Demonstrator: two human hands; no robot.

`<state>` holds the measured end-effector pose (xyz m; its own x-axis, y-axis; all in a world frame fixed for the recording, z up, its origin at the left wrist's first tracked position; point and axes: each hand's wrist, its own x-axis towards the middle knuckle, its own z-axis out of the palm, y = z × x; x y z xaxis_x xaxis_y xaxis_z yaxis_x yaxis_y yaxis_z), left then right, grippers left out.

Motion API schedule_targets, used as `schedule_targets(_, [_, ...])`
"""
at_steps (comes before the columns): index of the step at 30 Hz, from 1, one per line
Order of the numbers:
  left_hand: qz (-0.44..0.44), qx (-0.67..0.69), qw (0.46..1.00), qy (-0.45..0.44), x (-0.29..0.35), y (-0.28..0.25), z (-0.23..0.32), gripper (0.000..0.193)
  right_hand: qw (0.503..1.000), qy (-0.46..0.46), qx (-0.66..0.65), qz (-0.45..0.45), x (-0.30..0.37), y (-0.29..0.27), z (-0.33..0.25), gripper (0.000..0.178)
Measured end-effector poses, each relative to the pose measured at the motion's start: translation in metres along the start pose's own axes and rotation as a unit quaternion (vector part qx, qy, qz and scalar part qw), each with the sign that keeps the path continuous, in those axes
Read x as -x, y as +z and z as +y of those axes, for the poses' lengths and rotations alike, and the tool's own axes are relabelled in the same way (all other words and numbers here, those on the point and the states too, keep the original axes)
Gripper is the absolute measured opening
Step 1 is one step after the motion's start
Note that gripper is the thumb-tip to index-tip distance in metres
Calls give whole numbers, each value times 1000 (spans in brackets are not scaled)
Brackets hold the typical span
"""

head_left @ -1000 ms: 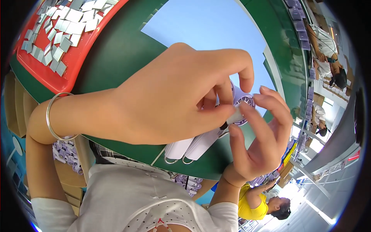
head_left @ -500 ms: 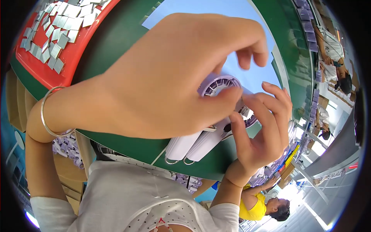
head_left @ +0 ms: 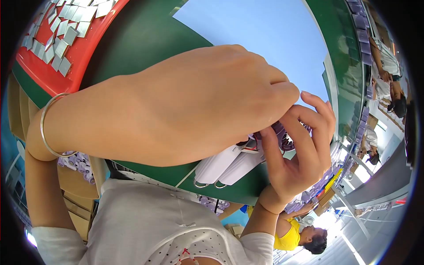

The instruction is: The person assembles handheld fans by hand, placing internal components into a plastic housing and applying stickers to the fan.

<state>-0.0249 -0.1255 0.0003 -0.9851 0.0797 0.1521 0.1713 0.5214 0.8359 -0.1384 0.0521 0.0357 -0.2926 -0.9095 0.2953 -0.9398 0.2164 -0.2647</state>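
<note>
A lilac handheld fan point(head_left: 240, 168) lies on the green table under my hands. Its two long pale handle pieces, each with a metal loop at the end, point toward me, and thin red wires show near the round head. My left hand point(head_left: 221, 92) arches over the fan with its fingers curled shut; the back of the hand hides the fingertips and anything in them. From the right, my right hand point(head_left: 302, 145) grips the round, slotted head between thumb and bent fingers, the outer fingers raised. Most of the head is covered by both hands.
A red tray point(head_left: 81, 66) of silver metal squares stands at the far left. A blue sheet point(head_left: 260, 26) lies beyond my hands. Cardboard boxes point(head_left: 79, 181) with lilac parts are below the table edge. More lilac pieces point(head_left: 363, 35) line the right side; a person in yellow point(head_left: 289, 236) sits nearby.
My left hand has turned over and lowered to the right, its fingers curling in and covering the fan's head, which showed before. My right hand stays nearly in place.
</note>
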Motion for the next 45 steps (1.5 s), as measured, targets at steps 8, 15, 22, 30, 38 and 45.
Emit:
schedule_targets(8, [18, 14, 1000, -4, 1, 1, -1, 64, 999, 15, -34, -2, -2, 2, -1, 29])
schedule_targets(15, [1, -20, 1000, 13, 1, 1, 0, 71, 997, 57, -40, -43, 2, -6, 2, 34])
schedule_targets(22, [7, -12, 1000, -8, 3, 9, 3, 84, 980, 160, -105, 51, 39, -4, 27, 93])
schedule_targets(30, [34, 40, 999, -15, 2, 9, 0, 78, 971, 138, -180, 71, 60, 8, 46, 69])
schedule_targets(38, [43, 28, 999, -17, 1, 10, -1, 76, 918, 149, -340, 137, 69, 22, 55, 71])
schedule_targets(45, [34, 8, 999, -11, 1, 8, 2, 78, 983, 63, -159, 67, 60, 14, 52, 88])
